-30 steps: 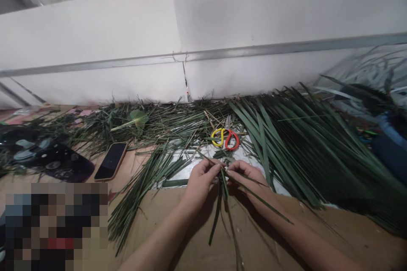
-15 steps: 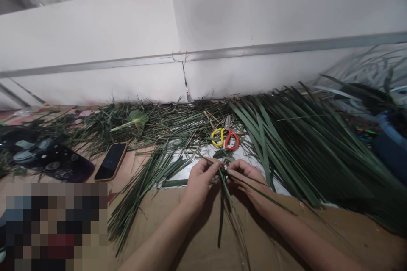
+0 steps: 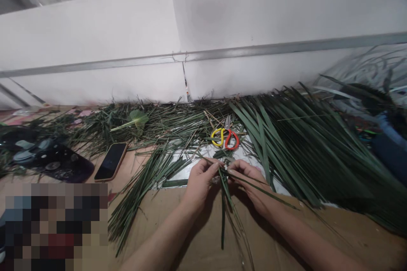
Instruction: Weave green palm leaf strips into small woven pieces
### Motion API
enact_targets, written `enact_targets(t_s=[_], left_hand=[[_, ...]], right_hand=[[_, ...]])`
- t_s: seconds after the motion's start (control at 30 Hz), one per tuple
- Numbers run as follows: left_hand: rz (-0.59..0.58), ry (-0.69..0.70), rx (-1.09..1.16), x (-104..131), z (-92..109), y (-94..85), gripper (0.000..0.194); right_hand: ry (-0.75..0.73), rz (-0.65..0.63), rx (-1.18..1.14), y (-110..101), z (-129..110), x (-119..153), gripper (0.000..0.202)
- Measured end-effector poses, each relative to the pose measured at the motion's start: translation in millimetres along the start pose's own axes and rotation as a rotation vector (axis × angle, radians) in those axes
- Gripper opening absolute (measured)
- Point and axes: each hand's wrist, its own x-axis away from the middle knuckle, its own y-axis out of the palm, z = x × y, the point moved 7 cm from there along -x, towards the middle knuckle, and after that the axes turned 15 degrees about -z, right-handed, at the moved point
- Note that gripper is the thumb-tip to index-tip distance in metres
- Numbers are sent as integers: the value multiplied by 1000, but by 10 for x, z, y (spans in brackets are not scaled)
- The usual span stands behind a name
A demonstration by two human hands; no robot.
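Observation:
Close together in the middle of the head view, my left hand [image 3: 203, 182] and my right hand [image 3: 249, 180] both pinch green leaf strips [image 3: 225, 190]. Several strip ends hang below the fingers over the cardboard, and one runs out to the right across my right wrist. The spot where the strips cross is partly hidden by my fingertips. Just beyond my hands lie scissors [image 3: 226, 134] with one yellow and one red handle, blades pointing away from me and slightly apart.
Long green leaves [image 3: 305, 152] spread on the right; a cut bundle [image 3: 140, 194] lies left. Leaf scraps [image 3: 171, 116] line the white wall [image 3: 254, 8]. A phone [image 3: 111, 161] and a dark bottle [image 3: 63, 161] rest at left. Cardboard [image 3: 165, 233] lies under my forearms.
My hands stay almost in place. The hanging strip ends have swung slightly to the right, and the strip across my right wrist has shifted a little.

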Motion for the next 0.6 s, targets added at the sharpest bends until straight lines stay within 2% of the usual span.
enact_targets(t_s=[0.23, 0.33, 0.47, 0.6], left_hand=[[-28, -28, 52, -15, -64, -17, 27], [-45, -53, -3, -20, -36, -42, 28], [-12, -27, -121, -49, 79, -150, 22], [133, 139, -248, -43, 351, -344, 17]], right_hand=[[15, 22, -22, -8, 20, 27, 44], [-16, 3, -29, -43, 27, 4, 42], [-30, 26, -19, -97, -19, -25, 42], [0, 38, -12, -121, -56, -33, 44]])
